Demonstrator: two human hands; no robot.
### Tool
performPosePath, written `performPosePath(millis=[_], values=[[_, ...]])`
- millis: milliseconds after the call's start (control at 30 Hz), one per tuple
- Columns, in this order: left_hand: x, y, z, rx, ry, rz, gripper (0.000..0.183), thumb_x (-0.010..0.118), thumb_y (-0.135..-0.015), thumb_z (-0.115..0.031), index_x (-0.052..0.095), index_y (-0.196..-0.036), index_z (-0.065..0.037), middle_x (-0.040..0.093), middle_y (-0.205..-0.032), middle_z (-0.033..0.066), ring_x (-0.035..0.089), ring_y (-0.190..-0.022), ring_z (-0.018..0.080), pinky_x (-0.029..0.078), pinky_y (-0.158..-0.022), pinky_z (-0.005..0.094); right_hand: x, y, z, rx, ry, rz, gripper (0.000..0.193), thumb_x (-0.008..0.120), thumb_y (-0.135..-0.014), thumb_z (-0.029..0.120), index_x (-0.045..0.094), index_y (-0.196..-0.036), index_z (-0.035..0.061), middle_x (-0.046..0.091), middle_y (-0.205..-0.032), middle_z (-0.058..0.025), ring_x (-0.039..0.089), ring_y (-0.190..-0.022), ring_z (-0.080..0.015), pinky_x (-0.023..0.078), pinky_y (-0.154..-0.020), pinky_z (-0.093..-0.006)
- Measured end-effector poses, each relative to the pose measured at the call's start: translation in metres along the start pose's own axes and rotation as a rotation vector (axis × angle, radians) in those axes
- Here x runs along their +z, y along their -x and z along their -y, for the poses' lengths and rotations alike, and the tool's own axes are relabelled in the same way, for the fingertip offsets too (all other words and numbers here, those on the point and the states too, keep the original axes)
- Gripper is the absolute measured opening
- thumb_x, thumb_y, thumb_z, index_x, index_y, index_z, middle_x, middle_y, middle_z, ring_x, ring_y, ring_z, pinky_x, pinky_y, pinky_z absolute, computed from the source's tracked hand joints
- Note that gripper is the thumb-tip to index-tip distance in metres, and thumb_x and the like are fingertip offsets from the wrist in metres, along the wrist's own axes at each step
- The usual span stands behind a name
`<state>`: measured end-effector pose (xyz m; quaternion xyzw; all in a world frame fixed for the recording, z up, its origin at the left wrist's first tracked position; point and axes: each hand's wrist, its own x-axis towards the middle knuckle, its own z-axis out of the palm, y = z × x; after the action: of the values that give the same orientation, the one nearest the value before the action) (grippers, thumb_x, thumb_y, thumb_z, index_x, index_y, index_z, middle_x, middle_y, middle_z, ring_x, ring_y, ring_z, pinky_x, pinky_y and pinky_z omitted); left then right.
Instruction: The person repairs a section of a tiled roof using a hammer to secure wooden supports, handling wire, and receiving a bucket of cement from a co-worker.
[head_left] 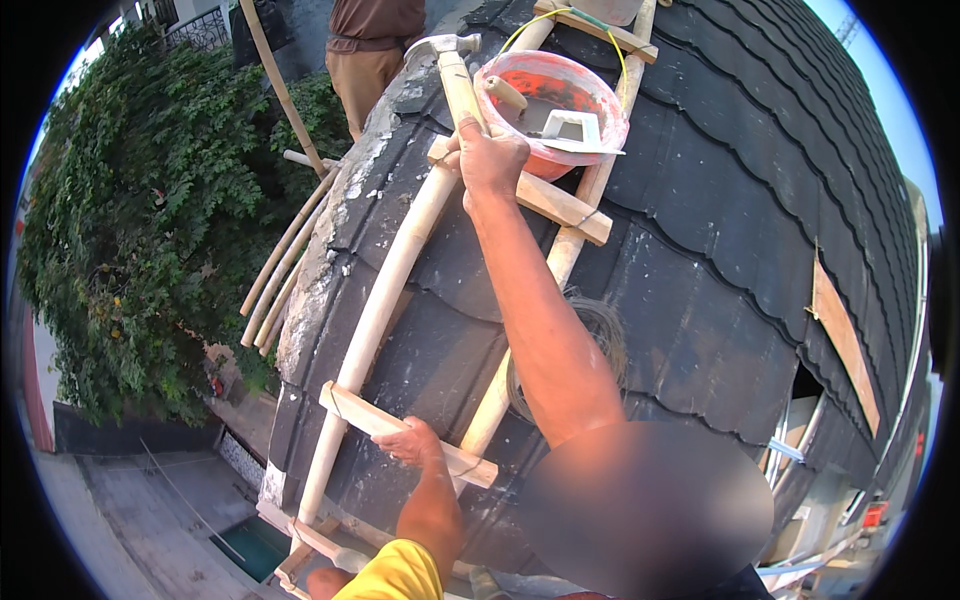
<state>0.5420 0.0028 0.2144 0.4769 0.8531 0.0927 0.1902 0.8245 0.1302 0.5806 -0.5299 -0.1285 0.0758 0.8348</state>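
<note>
Tiled roof (690,290), bamboo ladder (385,280) near its left edge: right hand (490,165) closed around a hammer (457,82) near the bucket (614,112), left hand (415,443) curled on a rung (358,410). Apparently a bracing step; moving calls for firm holds.

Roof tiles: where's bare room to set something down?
Free: dark tiles right of the ladder, between the wire coil and the tan strip; slope may cause sliding. Crowded: the ladder's upper part, where bucket, hammer and right hand bunch together.
</note>
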Motion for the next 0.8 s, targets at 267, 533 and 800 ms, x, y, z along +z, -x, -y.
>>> performPosePath(millis=[267,533,800], values=[[-0.003,-0.003,0.001,-0.007,0.02,0.049,0.095,0.067,-0.082,-0.036,0.014,-0.152,-0.001,0.039,-0.144,0.0226,0.053,-0.122,0.042,0.045,-0.098,0.0545,0.004,-0.006,0.011,0.058,-0.006,-0.015,0.019,0.068,-0.091,0.01,0.064,-0.09,-0.0084,0.062,-0.067,-0.0089,0.053,-0.045,-0.01,0.039,-0.041,-0.0243],[-0.007,0.003,-0.003,-0.021,0.016,0.064,0.094,0.067,-0.082,-0.036,0.015,-0.152,0.0,0.039,-0.144,0.0232,0.051,-0.124,0.0425,0.044,-0.102,0.0543,0.008,-0.014,0.007,0.045,-0.027,-0.045,0.022,0.068,-0.091,0.014,0.063,-0.09,-0.0075,0.062,-0.068,-0.0097,0.053,-0.045,-0.0105,0.04,-0.041,-0.0241],[-0.007,0.001,-0.003,-0.029,0.005,0.076,0.095,0.066,-0.082,-0.035,0.014,-0.153,0.0,0.039,-0.145,0.0226,0.05,-0.125,0.0421,0.044,-0.103,0.0542,0.014,-0.018,0.011,0.054,0.021,-0.061,0.021,0.067,-0.091,0.012,0.062,-0.09,-0.0081,0.062,-0.065,-0.0101,0.054,-0.043,-0.0123,0.039,-0.038,-0.0262]])
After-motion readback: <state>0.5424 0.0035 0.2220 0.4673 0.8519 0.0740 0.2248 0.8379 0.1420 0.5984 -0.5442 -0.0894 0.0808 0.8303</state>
